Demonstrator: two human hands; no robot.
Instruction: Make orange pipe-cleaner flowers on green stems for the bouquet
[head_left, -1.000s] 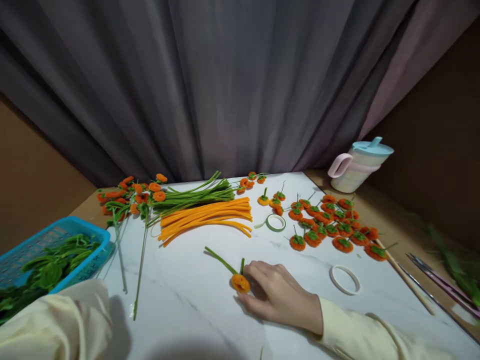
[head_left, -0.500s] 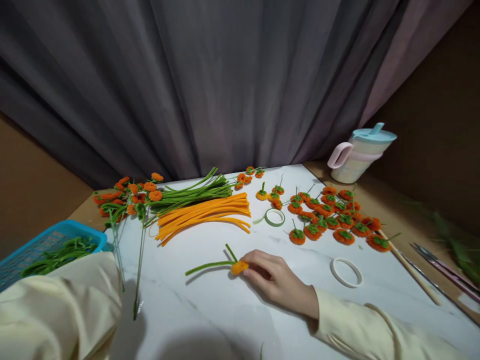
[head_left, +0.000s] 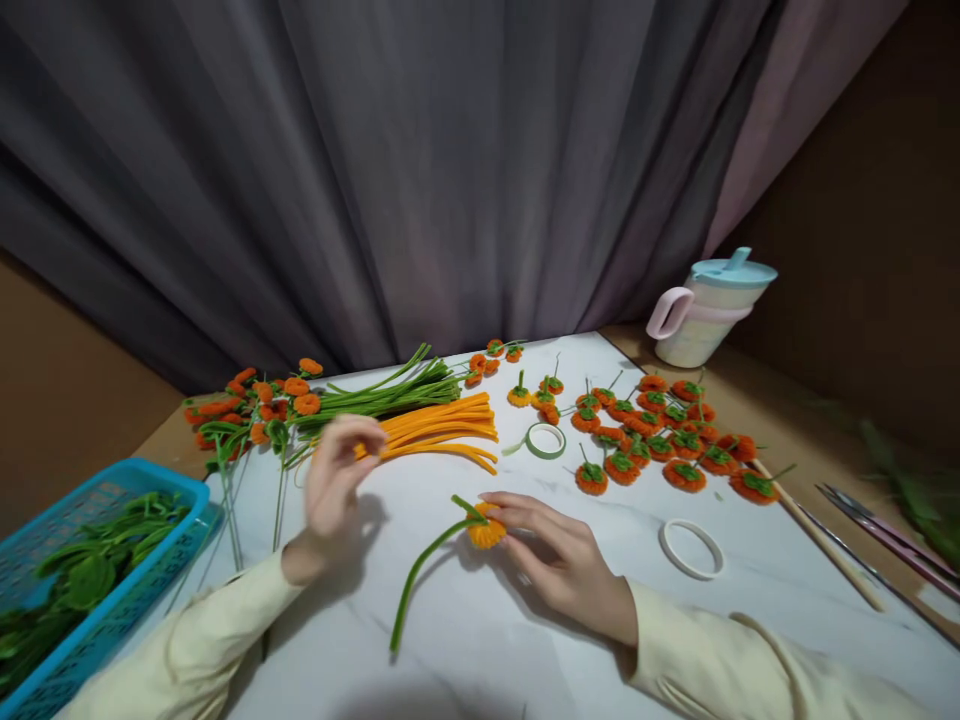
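Pinched between the thumb and fingers of my right hand [head_left: 559, 560] is a small, round, ribbed yellow-orange pipe-cleaner piece [head_left: 486, 530]. A green pipe cleaner [head_left: 414, 578] is joined to its top, with one short end and one long end bending down to the left. My left hand [head_left: 330, 485] is raised at the near left end of a bundle of orange pipe cleaners [head_left: 442, 425]. Its fingers are curled, with a gap to the thumb, and nothing shows between them. Behind lies a bundle of green pipe cleaners [head_left: 397, 390].
A blue basket [head_left: 199, 490] of green leaf pieces stands at the left. Orange pieces on stems [head_left: 259, 395] lie behind it. Finished orange pieces with green tops [head_left: 649, 425], green tape [head_left: 545, 441], a white ring [head_left: 691, 549], a wooden stick [head_left: 825, 545], scissors [head_left: 885, 530] and a lidded cup [head_left: 701, 315] are right.
My left hand has come into view and risen toward the pipe-cleaner bundles. The green pipe cleaner's long end, pointing left before, now bends downward. My right hand keeps its hold on the yellow-orange piece.
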